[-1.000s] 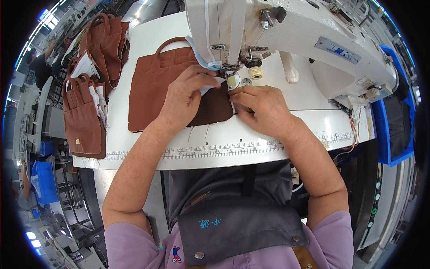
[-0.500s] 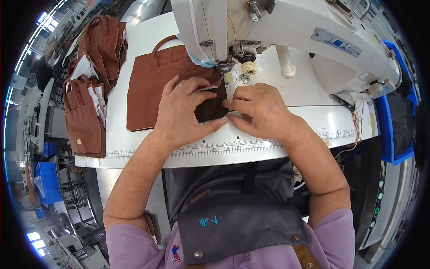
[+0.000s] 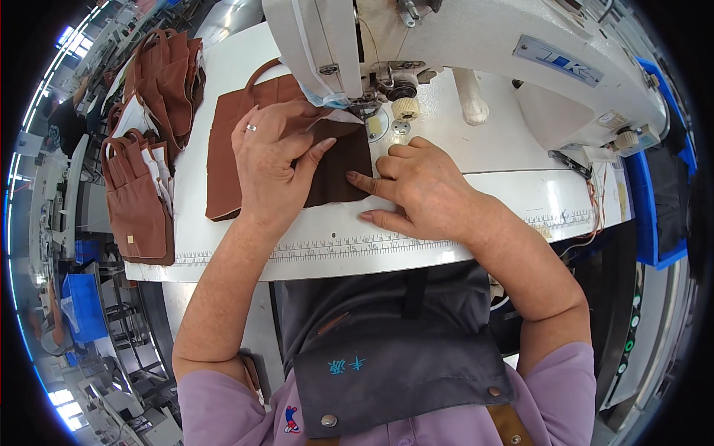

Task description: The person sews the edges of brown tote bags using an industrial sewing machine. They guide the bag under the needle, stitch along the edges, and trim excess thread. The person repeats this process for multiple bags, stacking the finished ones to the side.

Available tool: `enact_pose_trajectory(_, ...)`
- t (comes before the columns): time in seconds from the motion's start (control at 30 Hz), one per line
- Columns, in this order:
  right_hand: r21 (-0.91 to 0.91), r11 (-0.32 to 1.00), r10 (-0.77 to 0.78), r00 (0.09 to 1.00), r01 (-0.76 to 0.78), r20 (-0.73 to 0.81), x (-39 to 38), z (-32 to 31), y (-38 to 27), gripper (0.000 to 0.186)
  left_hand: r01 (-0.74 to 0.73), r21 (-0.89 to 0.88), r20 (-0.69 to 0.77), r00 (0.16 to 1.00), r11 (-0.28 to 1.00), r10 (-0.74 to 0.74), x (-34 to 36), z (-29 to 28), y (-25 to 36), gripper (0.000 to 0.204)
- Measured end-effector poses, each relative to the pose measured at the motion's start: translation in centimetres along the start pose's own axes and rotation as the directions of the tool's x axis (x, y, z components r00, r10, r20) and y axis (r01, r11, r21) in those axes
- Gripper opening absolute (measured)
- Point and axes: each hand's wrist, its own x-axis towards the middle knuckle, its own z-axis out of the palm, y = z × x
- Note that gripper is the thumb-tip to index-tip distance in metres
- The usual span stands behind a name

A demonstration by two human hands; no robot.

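Note:
A brown leather-like bag panel (image 3: 226, 160) with a loop handle lies on the white sewing table. Its dark brown side (image 3: 338, 169) shows near the needle area. My left hand (image 3: 275, 160), a ring on one finger, lies over the panel with bent fingers at the turned-back layer. Its thumb is extended; the fingertips are partly blurred. My right hand (image 3: 428, 189) rests to the right, index fingertip touching the dark part and thumb held apart on the table. The sewing machine's presser area (image 3: 370, 111) stands at the panel's far right corner.
Several brown bag pieces (image 3: 137, 197) with handles are stacked at the left edge. The machine arm (image 3: 476, 44) spans the far side. A ruler strip (image 3: 349, 249) runs along the near table edge. A blue bin (image 3: 645, 215) stands right.
My left hand has moved left and up, drawing the layer back so more of the dark side shows. My right hand has shifted slightly left, its index finger now farther over the dark part.

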Motion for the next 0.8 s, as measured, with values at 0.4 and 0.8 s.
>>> enact_pose_trajectory(0.4, 0.046, 0.999, 0.005, 1.0, -0.006, 0.02, -0.2, 0.1, -0.2, 0.041, 0.008, -0.045, 0.298, 0.955, 0.999, 0.006, -2.1, 0.9, 1.4, 0.024)
enact_pose_trajectory(0.8, 0.064, 0.998, -0.017, 0.996, 0.012, 0.087, -0.6, -0.3, -0.6, 0.042, -0.028, -0.14, 0.352, 0.933, 0.99, 0.076, -2.4, 0.6, 0.5, 0.032)
